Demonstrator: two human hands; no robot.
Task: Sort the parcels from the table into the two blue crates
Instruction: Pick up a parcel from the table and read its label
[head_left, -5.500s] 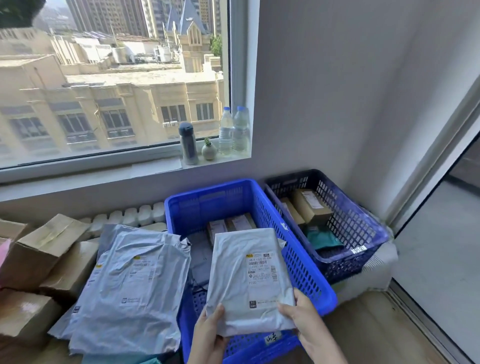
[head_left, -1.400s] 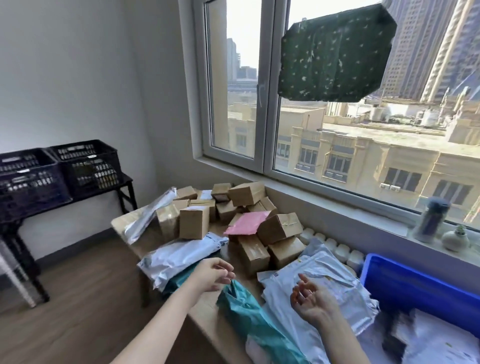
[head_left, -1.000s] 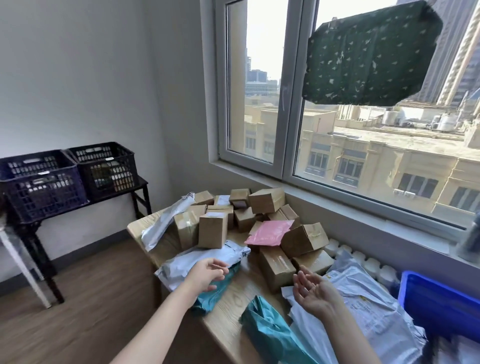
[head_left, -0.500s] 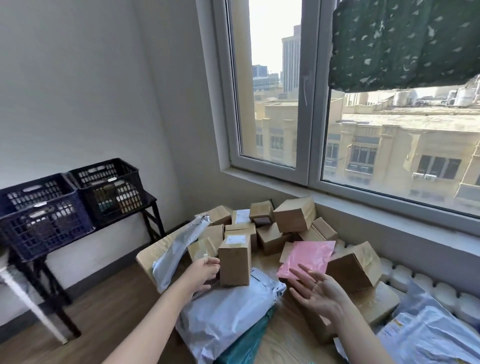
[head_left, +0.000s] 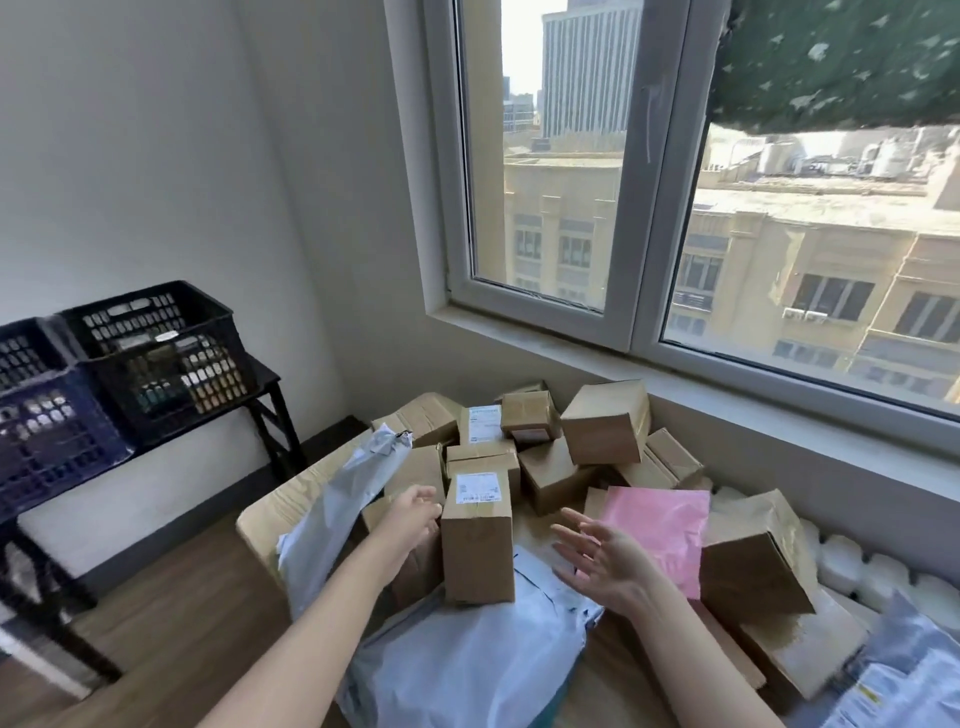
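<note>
The parcel nearest to hand was a tall brown cardboard box (head_left: 477, 545) with a white label on top. It stood upright at the near edge of the pile on the pale wooden bench (head_left: 262, 514), its foot resting on a crumpled grey plastic mailer bag (head_left: 467, 665). The left hand (head_left: 415, 514) sat just beside the box's upper left edge, fingers loosely curled and grasping nothing; whether it touched the cardboard could not be told. The right hand (head_left: 605, 564) hovered apart from the box's right side, released, with fingers spread, in front of a flat pink plastic mailer (head_left: 660, 525).

The box was probably light and stiff, with taped and fairly slick faces. Both palms pressed on its two opposite side faces, about halfway up, would likely serve better than a pinch at the top. Standing tall on a soft bag, it could tip if pushed from one side alone. Other brown cartons (head_left: 605, 423) crowded close behind it.

A dark blue plastic crate (head_left: 52, 431) and a black plastic crate (head_left: 156, 348) stood well apart on a black stand (head_left: 270, 395); whether either was a sorting crate could not be told.
</note>
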